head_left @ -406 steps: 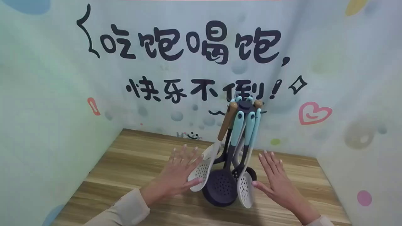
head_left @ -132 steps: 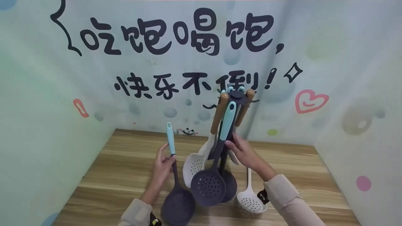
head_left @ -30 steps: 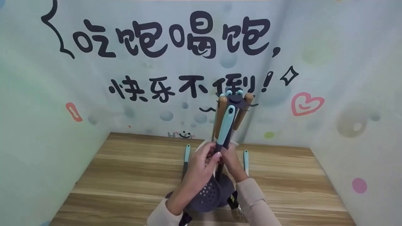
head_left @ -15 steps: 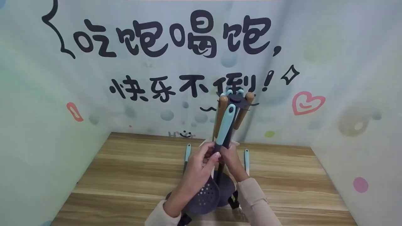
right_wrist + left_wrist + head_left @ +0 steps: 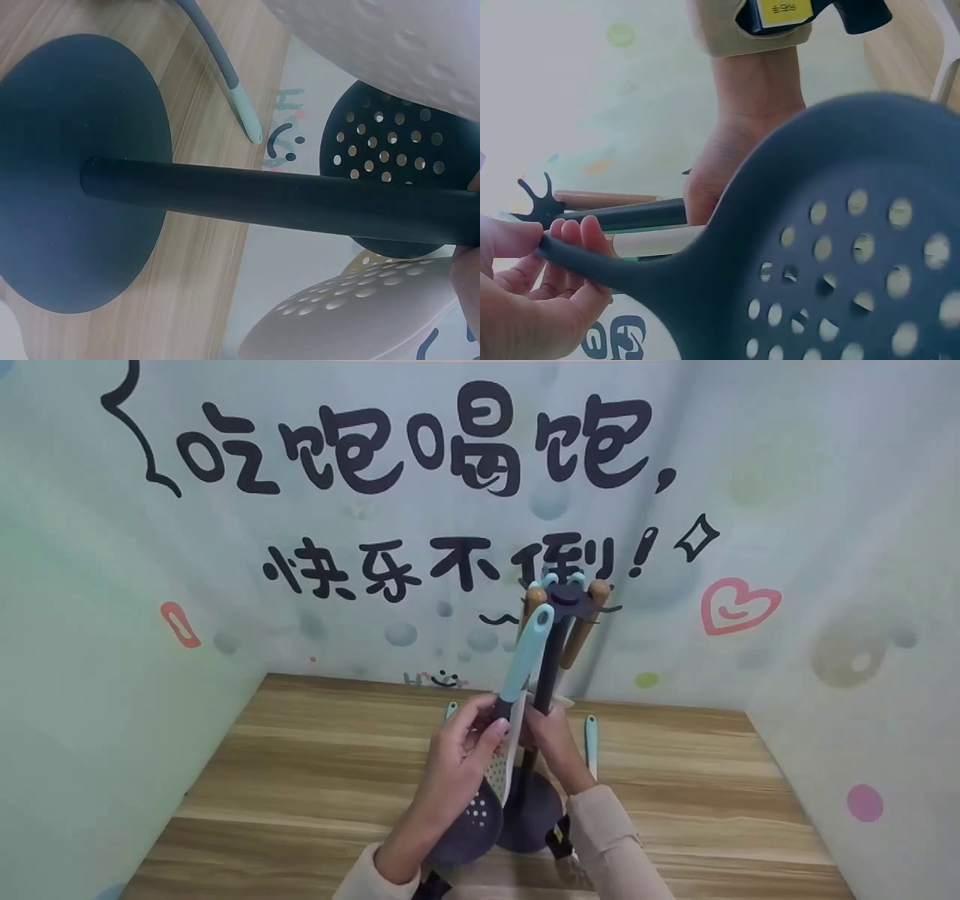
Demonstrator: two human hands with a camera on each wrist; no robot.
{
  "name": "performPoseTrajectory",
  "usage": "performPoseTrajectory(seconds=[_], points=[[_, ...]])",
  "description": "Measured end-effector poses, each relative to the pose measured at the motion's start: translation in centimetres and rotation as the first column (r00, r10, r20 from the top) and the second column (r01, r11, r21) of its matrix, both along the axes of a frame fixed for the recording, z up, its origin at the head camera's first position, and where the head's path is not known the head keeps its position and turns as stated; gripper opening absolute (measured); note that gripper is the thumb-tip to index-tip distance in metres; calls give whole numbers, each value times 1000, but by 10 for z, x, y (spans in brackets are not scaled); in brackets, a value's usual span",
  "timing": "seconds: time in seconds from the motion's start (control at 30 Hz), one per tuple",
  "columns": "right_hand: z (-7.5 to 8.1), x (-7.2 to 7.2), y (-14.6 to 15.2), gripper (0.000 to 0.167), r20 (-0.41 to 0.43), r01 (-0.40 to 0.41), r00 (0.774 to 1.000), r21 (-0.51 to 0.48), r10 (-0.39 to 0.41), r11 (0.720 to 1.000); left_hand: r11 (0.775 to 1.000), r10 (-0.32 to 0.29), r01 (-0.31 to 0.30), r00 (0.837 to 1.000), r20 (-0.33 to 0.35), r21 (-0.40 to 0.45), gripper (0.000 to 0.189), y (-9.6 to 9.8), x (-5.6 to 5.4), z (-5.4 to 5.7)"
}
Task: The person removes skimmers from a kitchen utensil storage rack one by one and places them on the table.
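My left hand (image 5: 450, 780) pinches the dark neck of a skimmer (image 5: 825, 217) just below its turquoise handle (image 5: 526, 652). The skimmer's round perforated head fills much of the left wrist view. Its handle tilts left of the utensil stand's pole (image 5: 553, 660). My right hand (image 5: 555, 746) grips that pole lower down, with the fingers partly hidden. The stand's round dark base (image 5: 82, 232) rests on the table. Wooden-handled utensils (image 5: 583, 630) still hang from the hooked top (image 5: 566, 596). A white perforated spoon (image 5: 352, 307) hangs close by.
On the wooden table (image 5: 315, 765) a turquoise-handled utensil (image 5: 451, 711) lies left of the stand, mostly behind my left hand. Another turquoise handle (image 5: 591, 735) lies to the right. A printed cloth wall (image 5: 360, 645) stands close behind.
Over the last second the skimmer has moved left, away from the pole, exposing it. Earlier, all utensils hung on the stand; then my left hand held another dark utensil. My right hand keeps the pole.
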State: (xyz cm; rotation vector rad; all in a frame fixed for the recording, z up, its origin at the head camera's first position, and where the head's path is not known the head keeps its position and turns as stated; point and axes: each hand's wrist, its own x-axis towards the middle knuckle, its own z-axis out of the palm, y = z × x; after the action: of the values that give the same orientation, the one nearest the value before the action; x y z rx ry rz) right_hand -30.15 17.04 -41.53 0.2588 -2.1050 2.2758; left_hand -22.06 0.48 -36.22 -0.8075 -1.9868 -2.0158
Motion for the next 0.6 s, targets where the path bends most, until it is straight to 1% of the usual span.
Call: performPoseTrajectory(seconds=[0.1, 0.17, 0.27, 0.33, 0.43, 0.53, 0.6], points=[[0, 0, -2, 34, 2, 19, 1000, -11, -19, 1000, 1000, 8, -8, 1000, 10, 17, 26, -4, 0, 1], [-1, 1, -3, 35, -1, 33, 999, -21, -33, 999, 999, 16, -17, 999, 34, 34, 25, -8, -2, 0], [-2, 0, -4, 37, -8, 39, 999, -37, -40, 999, 997, 46, -51, 996, 82, 65, 24, -19, -8, -5], [-2, 0, -5, 37, -14, 36, 999, -47, -37, 998, 993, 74, -85, 990, 121, 86, 24, -28, -13, -9], [-3, 0, -4, 38, -21, 26, 999, -49, -27, 998, 984, 128, -148, 974, 186, 97, 25, -43, -22, -17], [-3, 1, -4, 38, -26, 24, 999, -46, -25, 999, 971, 183, -215, 950, 251, 104, 26, -57, -32, -25], [-4, 2, -3, 38, -22, 25, 999, -43, -26, 999, 961, 203, -247, 936, 288, 124, 25, -65, -38, -31]])
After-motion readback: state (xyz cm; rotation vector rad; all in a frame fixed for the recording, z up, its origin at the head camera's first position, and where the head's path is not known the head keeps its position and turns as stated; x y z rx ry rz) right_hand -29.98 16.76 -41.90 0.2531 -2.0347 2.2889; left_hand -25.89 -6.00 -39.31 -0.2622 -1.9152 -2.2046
